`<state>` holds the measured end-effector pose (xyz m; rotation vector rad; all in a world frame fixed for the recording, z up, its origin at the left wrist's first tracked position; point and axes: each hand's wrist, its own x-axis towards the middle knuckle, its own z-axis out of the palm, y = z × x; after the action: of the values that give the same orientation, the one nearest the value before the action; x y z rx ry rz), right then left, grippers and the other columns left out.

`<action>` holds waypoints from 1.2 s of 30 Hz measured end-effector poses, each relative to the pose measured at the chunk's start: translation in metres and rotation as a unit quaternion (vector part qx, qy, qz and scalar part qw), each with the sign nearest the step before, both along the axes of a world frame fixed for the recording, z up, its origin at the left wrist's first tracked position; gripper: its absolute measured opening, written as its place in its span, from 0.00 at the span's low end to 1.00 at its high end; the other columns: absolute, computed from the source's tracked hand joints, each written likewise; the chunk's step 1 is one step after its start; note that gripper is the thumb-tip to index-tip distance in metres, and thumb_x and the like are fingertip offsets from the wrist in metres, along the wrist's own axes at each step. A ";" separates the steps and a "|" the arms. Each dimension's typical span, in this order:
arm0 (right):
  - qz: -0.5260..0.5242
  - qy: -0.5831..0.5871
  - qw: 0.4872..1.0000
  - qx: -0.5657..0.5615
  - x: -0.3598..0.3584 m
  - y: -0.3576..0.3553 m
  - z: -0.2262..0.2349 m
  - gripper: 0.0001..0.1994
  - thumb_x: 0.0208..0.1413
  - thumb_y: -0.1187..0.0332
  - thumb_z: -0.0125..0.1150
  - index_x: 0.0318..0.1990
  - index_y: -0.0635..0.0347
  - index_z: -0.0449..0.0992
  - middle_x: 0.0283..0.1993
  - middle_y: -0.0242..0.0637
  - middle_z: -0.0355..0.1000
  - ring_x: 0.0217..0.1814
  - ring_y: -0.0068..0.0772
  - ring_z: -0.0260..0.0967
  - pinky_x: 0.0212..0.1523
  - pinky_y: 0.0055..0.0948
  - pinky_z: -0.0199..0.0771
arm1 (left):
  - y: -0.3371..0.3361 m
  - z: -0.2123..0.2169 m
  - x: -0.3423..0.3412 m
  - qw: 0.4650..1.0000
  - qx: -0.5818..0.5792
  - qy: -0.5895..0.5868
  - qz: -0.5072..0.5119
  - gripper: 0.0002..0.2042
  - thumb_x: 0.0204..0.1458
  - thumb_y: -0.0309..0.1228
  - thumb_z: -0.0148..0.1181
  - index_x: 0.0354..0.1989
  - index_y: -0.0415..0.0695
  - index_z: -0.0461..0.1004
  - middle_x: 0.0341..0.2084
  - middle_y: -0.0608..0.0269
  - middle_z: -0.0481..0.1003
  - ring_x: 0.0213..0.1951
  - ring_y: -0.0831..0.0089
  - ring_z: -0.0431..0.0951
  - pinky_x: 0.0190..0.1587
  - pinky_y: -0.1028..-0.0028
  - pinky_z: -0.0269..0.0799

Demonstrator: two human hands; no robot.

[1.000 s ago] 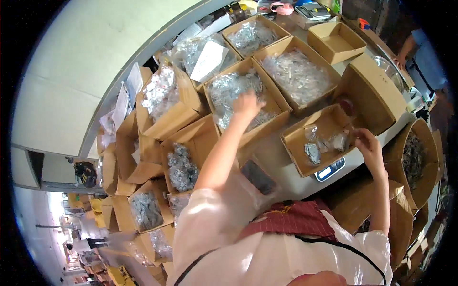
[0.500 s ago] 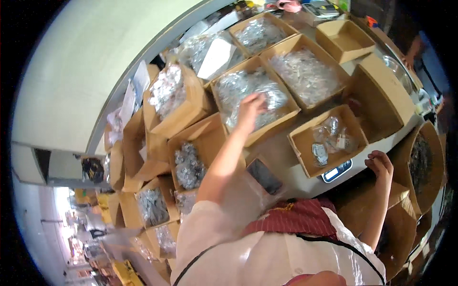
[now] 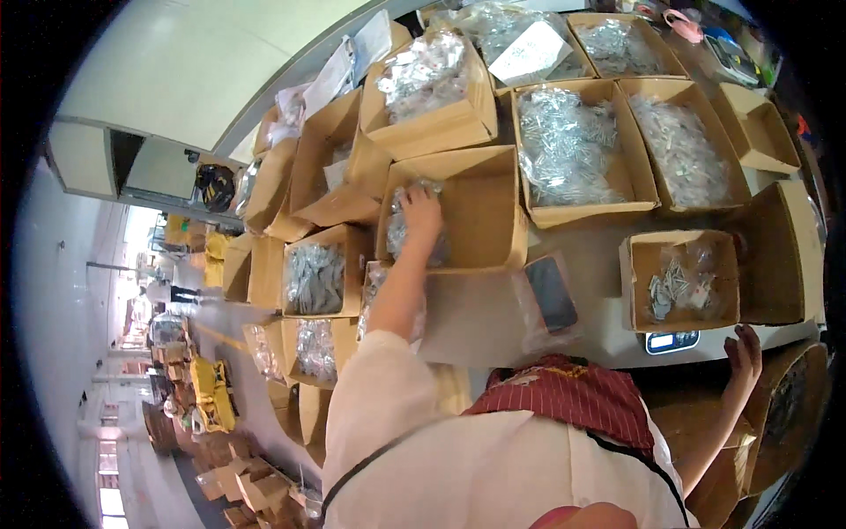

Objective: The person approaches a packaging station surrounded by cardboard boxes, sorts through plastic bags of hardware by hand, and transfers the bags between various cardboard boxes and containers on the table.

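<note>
Reaching into the scene, in the head view, the left hand (image 3: 421, 214) was down in a large open carton (image 3: 483, 207), fingers bent over the clear bags of silvery parts (image 3: 398, 231) heaped along its left side; whether they pinched a bag, you could not tell from here. And over on the right, the right hand (image 3: 745, 354) hung near the worktop (image 3: 476, 331) edge, fingers loosely bent and slightly apart, close to the near right corner of a smaller carton (image 3: 661, 242); touching or not, that was hard to call.

Inside that smaller carton lay slim silvery pieces and little clear packets (image 3: 674, 286), and just under its near side showed a scale (image 3: 672, 342) with a lit display. Between the two cartons, a dark flat rectangular thing (image 3: 552, 294) lay in clear plastic on the worktop. Farther back, what a spread: a carton of thin silvery pins (image 3: 568, 145) in clear plastic, then, right beside it, a carton of pale packets (image 3: 683, 150). Behind the pins sat a white sheet (image 3: 530, 51) on more clear plastic, and away to the left, nearer, there was a box of grey bagged pieces (image 3: 315, 278).
</note>
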<state>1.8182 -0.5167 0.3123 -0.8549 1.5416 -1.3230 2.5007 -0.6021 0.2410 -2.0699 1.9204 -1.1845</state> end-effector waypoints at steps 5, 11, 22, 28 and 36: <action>0.077 0.043 0.996 -0.014 -0.004 -0.009 -0.006 0.13 0.58 0.69 0.55 0.49 0.64 0.74 0.43 0.37 0.73 0.44 0.29 0.72 0.51 0.30 0.71 | -0.023 -0.001 -0.004 0.976 0.179 0.122 -0.001 0.15 0.41 0.31 0.63 0.40 0.48 0.78 0.32 0.55 0.79 0.46 0.60 0.75 0.56 0.59 0.61; -0.013 0.024 0.999 -0.022 -0.017 0.011 0.003 0.15 0.57 0.70 0.53 0.51 0.63 0.73 0.49 0.36 0.71 0.47 0.29 0.69 0.53 0.27 0.69 | -0.001 0.022 -0.009 0.741 0.056 0.669 -0.038 0.04 0.51 0.28 0.59 0.33 0.44 0.77 0.34 0.59 0.77 0.40 0.67 0.76 0.41 0.67 0.72; 0.090 0.027 0.995 -0.042 0.049 -0.011 0.040 0.17 0.60 0.71 0.53 0.55 0.69 0.69 0.53 0.43 0.68 0.53 0.34 0.68 0.56 0.31 0.69 | 0.000 0.112 -0.254 0.183 0.149 0.949 -0.207 0.11 0.57 0.30 0.57 0.45 0.38 0.70 0.40 0.58 0.74 0.45 0.68 0.77 0.46 0.68 0.75; 0.104 0.033 0.993 -0.033 0.037 -0.014 0.013 0.16 0.59 0.73 0.53 0.54 0.69 0.70 0.52 0.41 0.69 0.54 0.34 0.67 0.57 0.30 0.68 | 0.097 0.115 -0.130 0.479 -0.046 0.875 -0.053 0.08 0.58 0.29 0.54 0.39 0.37 0.75 0.33 0.61 0.78 0.38 0.72 0.77 0.45 0.73 0.73; 0.185 0.065 0.972 -0.130 0.129 -0.013 0.019 0.15 0.58 0.74 0.53 0.53 0.67 0.72 0.50 0.38 0.71 0.48 0.29 0.68 0.53 0.29 0.67 | 0.210 0.017 0.072 0.924 0.043 0.296 0.240 0.13 0.45 0.29 0.60 0.40 0.43 0.74 0.42 0.53 0.74 0.47 0.56 0.73 0.44 0.63 0.73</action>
<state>1.9472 -0.5299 0.3314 -1.3476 1.2389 -1.2237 2.5731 -0.3916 0.2584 -2.8355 1.4240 -0.3852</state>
